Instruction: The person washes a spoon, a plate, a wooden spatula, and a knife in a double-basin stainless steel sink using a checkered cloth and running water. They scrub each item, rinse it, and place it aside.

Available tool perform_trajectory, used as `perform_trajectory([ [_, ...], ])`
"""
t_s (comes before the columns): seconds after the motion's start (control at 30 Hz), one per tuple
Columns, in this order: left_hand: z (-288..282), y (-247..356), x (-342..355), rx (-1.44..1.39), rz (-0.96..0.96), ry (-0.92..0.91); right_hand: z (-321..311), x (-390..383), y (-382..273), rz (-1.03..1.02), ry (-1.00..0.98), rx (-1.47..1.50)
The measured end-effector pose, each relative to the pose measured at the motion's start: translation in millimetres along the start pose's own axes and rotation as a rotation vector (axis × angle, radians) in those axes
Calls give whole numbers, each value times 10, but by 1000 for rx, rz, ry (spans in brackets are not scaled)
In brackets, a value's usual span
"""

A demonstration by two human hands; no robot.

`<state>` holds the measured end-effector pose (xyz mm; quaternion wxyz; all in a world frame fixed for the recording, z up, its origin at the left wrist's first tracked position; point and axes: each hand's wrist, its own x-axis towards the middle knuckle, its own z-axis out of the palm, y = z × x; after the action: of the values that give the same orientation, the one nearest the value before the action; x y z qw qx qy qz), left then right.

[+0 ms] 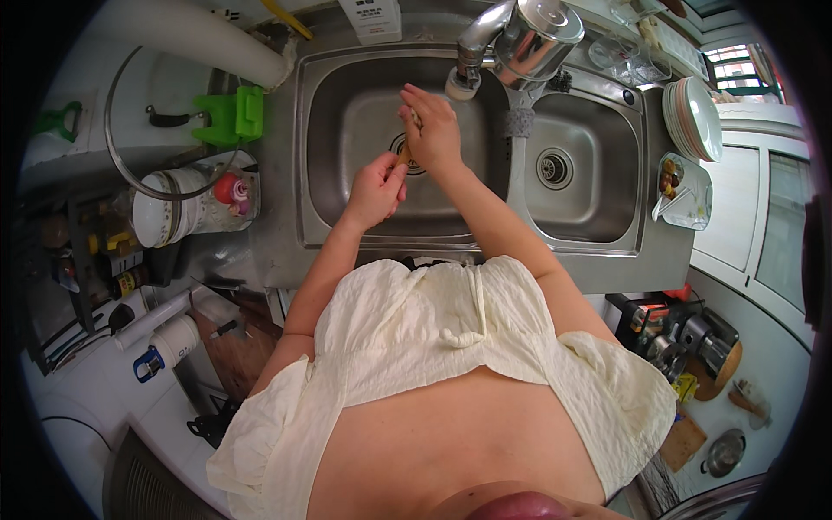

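Both of my hands are over the large left basin point(347, 113) of a steel sink. My left hand point(375, 192) is closed, with its fingertips round the near end of a narrow tan thing point(405, 155). Against its far end lies my right hand point(436, 134), long fingers close together and thumb bent inward. A speckled patch shows between that thumb and the fingers. Most of the tan thing is hidden, and I cannot make out its kind. Beneath the hands is the basin's drain point(418, 166), partly covered. A faucet point(469, 62) stands just beyond the right hand, its spout over the basin.
Right of the divider, with a grey scrubber point(519, 122) on it, lies a smaller basin point(589, 204). Stacked plates point(693, 120) and a clear container point(685, 195) stand at the right edge. To the left are bowls point(173, 208) and a green holder point(230, 117).
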<state>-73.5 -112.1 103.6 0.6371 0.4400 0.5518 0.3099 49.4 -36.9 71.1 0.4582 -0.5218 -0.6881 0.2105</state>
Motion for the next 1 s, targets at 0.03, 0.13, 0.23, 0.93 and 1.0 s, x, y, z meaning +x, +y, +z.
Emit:
perform_trajectory([
  [0.03,0,25,-14,18,0,-5,-11,16,-4,38,6,-29],
  [0.13,10,20,-35,41,-14,-16,-47,78,3,190,9,-106],
  [0.23,43,17,-71,54,-30,-14,-44,132,67,380,-19,-166],
  [0.93,250,-270,-29,-200,-104,-53,-53,-94,287,604,-39,752],
  [1.0,242,-234,-31,-365,-134,-83,-34,-189,121,222,64,374],
])
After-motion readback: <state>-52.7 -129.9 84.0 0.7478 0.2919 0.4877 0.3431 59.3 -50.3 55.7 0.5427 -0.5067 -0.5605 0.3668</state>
